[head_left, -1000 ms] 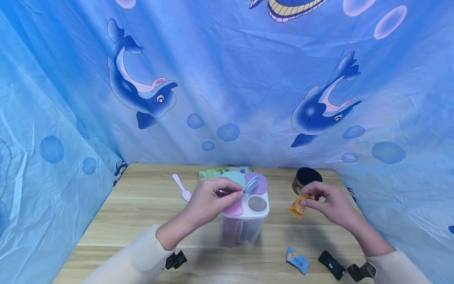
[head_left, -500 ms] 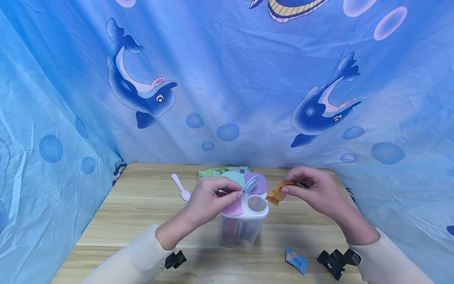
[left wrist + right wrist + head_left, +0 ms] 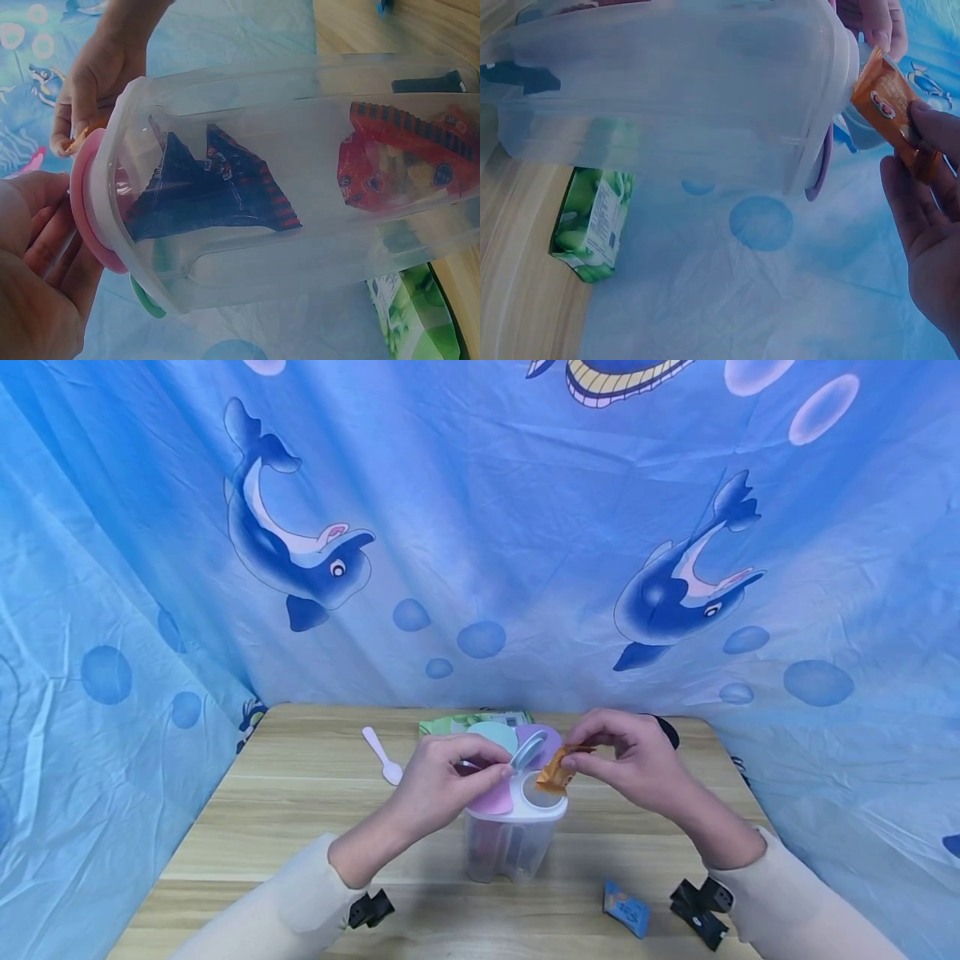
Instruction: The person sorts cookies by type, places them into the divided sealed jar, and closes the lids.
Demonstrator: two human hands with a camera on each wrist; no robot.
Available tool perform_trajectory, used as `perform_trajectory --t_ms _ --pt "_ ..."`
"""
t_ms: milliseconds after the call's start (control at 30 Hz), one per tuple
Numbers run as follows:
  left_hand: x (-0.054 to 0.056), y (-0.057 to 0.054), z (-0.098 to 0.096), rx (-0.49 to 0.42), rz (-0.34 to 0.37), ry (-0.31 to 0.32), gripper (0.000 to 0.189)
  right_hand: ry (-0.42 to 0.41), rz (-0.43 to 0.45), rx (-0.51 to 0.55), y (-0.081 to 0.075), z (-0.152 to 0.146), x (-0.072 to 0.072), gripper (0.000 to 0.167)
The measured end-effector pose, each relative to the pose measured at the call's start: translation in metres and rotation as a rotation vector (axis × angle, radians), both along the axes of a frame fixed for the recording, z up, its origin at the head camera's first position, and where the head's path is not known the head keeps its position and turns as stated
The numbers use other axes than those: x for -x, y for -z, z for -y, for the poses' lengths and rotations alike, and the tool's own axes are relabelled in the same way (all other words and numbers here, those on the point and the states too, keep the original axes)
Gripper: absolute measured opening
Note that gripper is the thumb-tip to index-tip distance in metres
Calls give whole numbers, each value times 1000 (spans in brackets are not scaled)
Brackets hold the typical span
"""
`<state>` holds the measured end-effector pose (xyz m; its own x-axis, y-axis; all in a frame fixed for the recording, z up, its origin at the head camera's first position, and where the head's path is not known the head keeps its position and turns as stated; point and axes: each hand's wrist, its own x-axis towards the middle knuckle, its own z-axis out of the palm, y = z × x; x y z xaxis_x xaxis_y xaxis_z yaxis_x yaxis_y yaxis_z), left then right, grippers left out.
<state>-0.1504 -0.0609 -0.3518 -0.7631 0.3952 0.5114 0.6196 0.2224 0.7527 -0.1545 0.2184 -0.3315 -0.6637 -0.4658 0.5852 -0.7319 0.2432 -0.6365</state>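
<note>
A clear storage container (image 3: 517,852) with a white top and round coloured lids stands upright on the table. My left hand (image 3: 438,781) pinches its raised pale blue lid (image 3: 531,748) between thumb and fingers. An orange snack packet (image 3: 553,775) is pinched in my right hand (image 3: 633,764). The packet's lower end overlaps the uncovered round opening in the head view; in the right wrist view it sits right at the white rim (image 3: 841,97). Through the container wall, the left wrist view shows a dark blue packet (image 3: 217,187) and a red packet (image 3: 409,161).
A light pink spoon (image 3: 383,757) lies left of the container. Behind it is a green carton (image 3: 592,221). A dark cup (image 3: 668,732) is mostly hidden behind my right hand. A blue packet (image 3: 626,910) and a black object (image 3: 693,927) lie at front right.
My right hand has carried the orange packet left from beside the dark cup to the container's opening. The left hand stays on the raised lid.
</note>
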Motion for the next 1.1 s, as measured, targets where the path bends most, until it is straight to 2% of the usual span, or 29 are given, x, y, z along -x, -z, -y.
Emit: perform_trajectory --t_ms 167,467,667,767,967,1100 --pt "0 0 0 3 4 1 10 18 -12 -9 1 5 0 28" --pt "1 1 0 0 -22 9 9 59 -29 -148 13 9 3 21" --pt "1 2 1 -1 -26 11 8 32 -33 -198 13 10 3 17" --pt "1 2 1 0 -22 13 8 20 -64 -221 13 12 2 19" --pt "0 1 1 -10 -26 16 8 -81 -167 -282 17 20 4 17" --pt "0 2 0 -13 -33 20 8 -111 -199 -271 18 24 4 17"
